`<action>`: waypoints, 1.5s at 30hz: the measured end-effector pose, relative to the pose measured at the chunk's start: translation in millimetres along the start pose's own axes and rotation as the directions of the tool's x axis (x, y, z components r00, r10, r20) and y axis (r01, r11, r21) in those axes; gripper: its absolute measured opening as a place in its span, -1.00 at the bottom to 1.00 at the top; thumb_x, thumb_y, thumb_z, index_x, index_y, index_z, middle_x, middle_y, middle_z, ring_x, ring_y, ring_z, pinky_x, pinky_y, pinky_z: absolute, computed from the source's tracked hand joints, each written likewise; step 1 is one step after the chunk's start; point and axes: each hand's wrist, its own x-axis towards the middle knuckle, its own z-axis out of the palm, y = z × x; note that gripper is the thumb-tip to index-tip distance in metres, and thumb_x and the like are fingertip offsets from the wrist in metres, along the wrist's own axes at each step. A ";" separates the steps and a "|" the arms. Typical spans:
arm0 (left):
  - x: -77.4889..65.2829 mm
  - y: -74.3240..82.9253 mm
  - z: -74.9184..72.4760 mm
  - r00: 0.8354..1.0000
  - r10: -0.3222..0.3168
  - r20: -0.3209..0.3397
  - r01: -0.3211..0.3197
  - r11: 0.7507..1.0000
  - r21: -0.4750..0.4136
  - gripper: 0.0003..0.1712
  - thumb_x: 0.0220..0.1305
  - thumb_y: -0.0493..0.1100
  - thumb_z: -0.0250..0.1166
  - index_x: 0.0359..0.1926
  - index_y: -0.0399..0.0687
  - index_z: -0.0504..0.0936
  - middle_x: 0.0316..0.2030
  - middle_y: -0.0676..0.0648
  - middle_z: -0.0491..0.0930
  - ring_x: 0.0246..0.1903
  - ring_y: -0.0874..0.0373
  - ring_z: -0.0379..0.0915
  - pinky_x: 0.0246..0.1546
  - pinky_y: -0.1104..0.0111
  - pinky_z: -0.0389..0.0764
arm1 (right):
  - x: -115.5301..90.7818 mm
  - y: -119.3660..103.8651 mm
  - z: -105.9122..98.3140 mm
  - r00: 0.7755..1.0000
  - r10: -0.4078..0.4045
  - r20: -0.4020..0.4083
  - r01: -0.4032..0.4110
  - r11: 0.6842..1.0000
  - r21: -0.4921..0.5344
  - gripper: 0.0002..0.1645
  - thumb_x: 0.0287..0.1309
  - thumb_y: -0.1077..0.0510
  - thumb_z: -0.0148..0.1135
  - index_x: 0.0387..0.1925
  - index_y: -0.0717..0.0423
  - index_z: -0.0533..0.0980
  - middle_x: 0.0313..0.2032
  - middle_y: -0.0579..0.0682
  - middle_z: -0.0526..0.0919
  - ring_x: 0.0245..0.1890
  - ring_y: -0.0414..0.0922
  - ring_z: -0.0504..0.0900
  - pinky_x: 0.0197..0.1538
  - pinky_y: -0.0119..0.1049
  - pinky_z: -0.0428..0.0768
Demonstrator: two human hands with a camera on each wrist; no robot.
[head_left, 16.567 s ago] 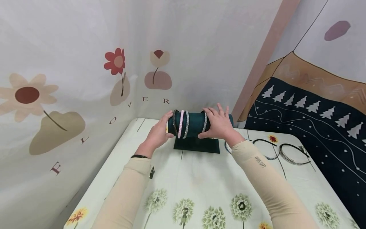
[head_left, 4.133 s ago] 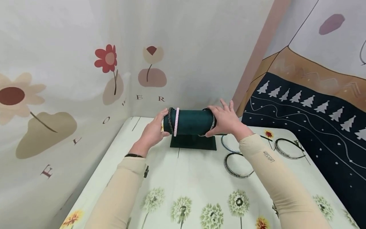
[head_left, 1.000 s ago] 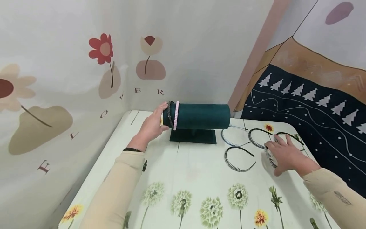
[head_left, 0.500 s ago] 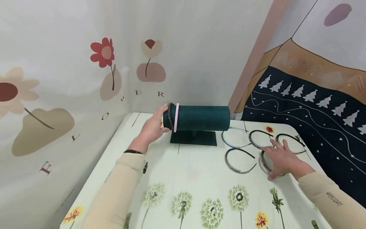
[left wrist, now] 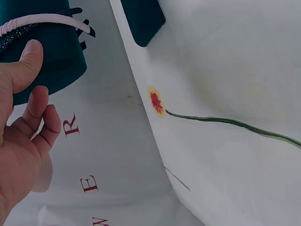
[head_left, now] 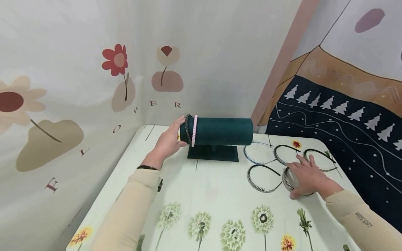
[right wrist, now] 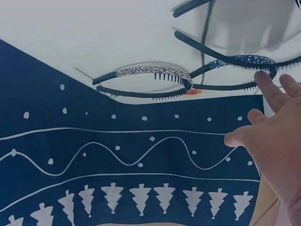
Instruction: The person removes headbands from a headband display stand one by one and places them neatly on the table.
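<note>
My left hand (head_left: 167, 143) holds the left end of a dark green velvet roll stand (head_left: 223, 131), thumb in front. A dark glittery headband (head_left: 187, 129) and a pink headband (head_left: 194, 130) sit around the roll near that hand. At the right, my right hand (head_left: 309, 176) is spread over a silver-grey toothed headband (head_left: 286, 179) lying on the table, its fingers fairly straight and touching it. The hand covers much of that headband. In the right wrist view, the fingers reach beside headbands with glittery tops, one pinkish-silver (right wrist: 153, 70).
Around the right hand lie a blue headband (head_left: 249, 157), a black-and-grey headband (head_left: 255, 187) and two dark headbands (head_left: 279, 158) (head_left: 317, 152) farther back. The stand's flat base (head_left: 213, 153) rests on the flower-print tablecloth (head_left: 216, 190). Printed curtains border the table.
The silver headband left the roll's right end and now lies on the table under my right hand, nudged left lately. Earlier, another silver headband also left the roll. The left hand stays put.
</note>
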 end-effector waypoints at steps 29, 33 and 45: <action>1.6 -1.1 3.1 1.000 0.013 -0.006 -0.013 1.000 0.016 0.27 0.30 -0.19 0.56 0.74 0.29 -0.12 0.75 0.07 -0.09 0.43 -0.31 0.41 0.47 -0.21 0.49 | 38.5 -6.7 -80.8 0.985 0.157 -0.075 -0.108 0.891 0.442 0.53 0.10 -0.39 0.57 0.68 0.36 -0.07 0.59 0.52 0.11 0.60 0.61 -0.22 0.50 0.71 -0.29; 2.1 -2.8 1.7 1.000 0.019 -0.004 -0.019 1.000 0.020 0.26 0.31 -0.19 0.55 0.74 0.28 -0.13 0.76 0.08 -0.11 0.43 -0.32 0.41 0.48 -0.22 0.48 | 68.2 -27.8 -102.2 0.976 0.175 -0.127 -0.089 0.860 0.503 0.54 0.12 -0.39 0.57 0.71 0.26 -0.14 0.66 0.41 0.03 0.66 0.51 -0.29 0.56 0.64 -0.40; 2.2 -3.4 1.4 1.000 0.024 0.000 -0.024 1.000 0.013 0.26 0.30 -0.18 0.56 0.73 0.28 -0.11 0.76 0.10 -0.12 0.43 -0.31 0.41 0.48 -0.21 0.48 | 148.3 -129.1 -158.3 0.959 0.022 -0.282 0.090 0.922 0.378 0.47 0.04 -0.45 0.58 0.72 0.06 0.03 0.69 0.16 0.14 0.73 0.30 -0.19 0.64 0.55 -0.35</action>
